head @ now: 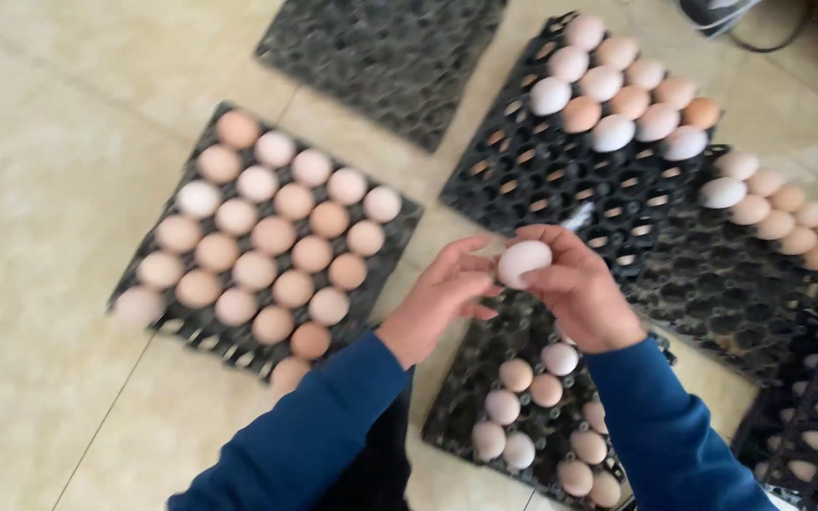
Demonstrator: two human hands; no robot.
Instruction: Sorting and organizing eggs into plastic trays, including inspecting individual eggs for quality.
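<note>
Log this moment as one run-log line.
hands: left hand and right hand hold pale egg | below: black tray part filled

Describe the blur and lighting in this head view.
Head view: soft, even light with no hard shadows or glare on the tiled floor; motion blur smears everything, especially the far trays; the egg held between left hand and right hand stays fairly readable.

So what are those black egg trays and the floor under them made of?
The black egg trays look like moulded plastic: thin open lattice cells with floor showing through, a slight sheen. The floor seems to be glazed ceramic or stone tile: pale cream, glossy, with thin straight joint lines. The egg held between the left hand and right hand has a matte, pale shell.
</note>
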